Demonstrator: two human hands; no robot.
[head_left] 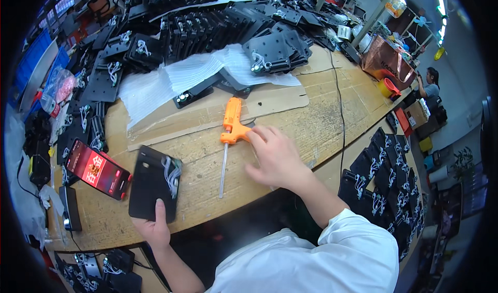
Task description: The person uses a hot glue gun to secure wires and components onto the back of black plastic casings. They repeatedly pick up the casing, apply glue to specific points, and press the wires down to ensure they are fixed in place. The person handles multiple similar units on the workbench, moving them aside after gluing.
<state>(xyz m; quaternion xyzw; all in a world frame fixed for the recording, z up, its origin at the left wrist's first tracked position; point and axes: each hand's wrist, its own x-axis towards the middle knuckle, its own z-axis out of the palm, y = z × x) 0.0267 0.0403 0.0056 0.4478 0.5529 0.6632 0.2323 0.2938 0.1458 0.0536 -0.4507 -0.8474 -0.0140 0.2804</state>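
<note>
My left hand [154, 229] grips a flat black plastic panel [150, 181] by its lower edge, thumb on top. A bundle of white wires [171, 174] lies along the panel's right side. On the wooden table ahead rests an orange glue gun [233, 121], with a clear glue stick [223, 172] sticking out toward me. My right hand [277, 158] is just right of the gun, thumb and fingers apart. Its fingertips reach the gun's right end; whether they touch it I cannot tell.
A lit phone [97, 169] leans left of the panel. White foam sheet [181, 75] and cardboard [207, 117] lie beyond the gun, before stacks of black panels [207, 31]. A black cable [340, 101] crosses the table. More wired panels [381, 173] fill the right side. Another person [429, 83] sits far right.
</note>
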